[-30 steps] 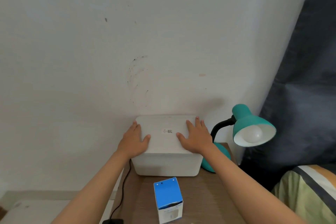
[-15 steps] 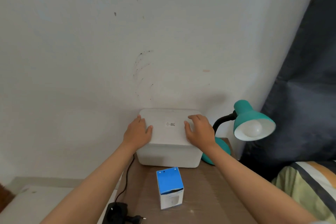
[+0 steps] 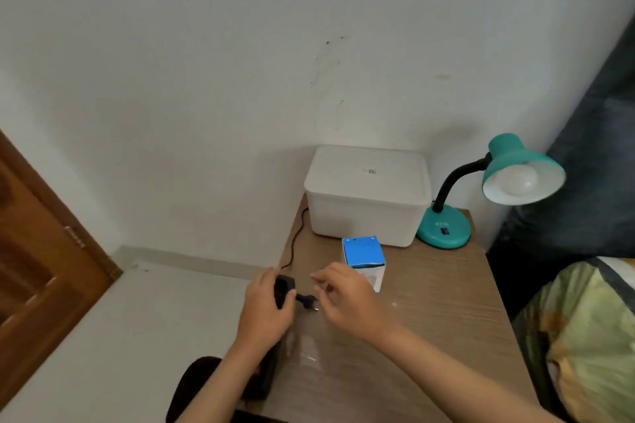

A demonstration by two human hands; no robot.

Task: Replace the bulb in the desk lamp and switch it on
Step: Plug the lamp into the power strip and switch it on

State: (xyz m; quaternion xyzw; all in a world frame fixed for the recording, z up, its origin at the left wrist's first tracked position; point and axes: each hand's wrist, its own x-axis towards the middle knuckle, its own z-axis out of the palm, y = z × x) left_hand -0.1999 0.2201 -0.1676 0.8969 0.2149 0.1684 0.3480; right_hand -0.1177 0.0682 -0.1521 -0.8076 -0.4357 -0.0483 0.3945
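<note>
A teal desk lamp (image 3: pixel 444 228) stands at the back right of the wooden table (image 3: pixel 433 326), with a white bulb (image 3: pixel 515 180) in its shade, unlit. A blue and white bulb carton (image 3: pixel 363 256) stands upright mid-table. At the table's left edge my left hand (image 3: pixel 264 312) grips the end of a black power strip (image 3: pixel 283 288). A black plug (image 3: pixel 306 300) lies right beside the strip, apart from it. My right hand (image 3: pixel 350 302) hovers just right of the plug with loosely curled fingers, blurred, holding nothing that I can see.
A white lidded storage box (image 3: pixel 367 197) sits against the wall behind the carton. A black cable (image 3: pixel 294 240) runs down the table's left side. A brown door (image 3: pixel 37 251) is at far left, patterned bedding (image 3: pixel 591 336) and a dark curtain (image 3: pixel 598 148) at right.
Both hands left the lid of the white box and came down to the table's near left edge. The left hand took hold of the power strip. My view tilted downward.
</note>
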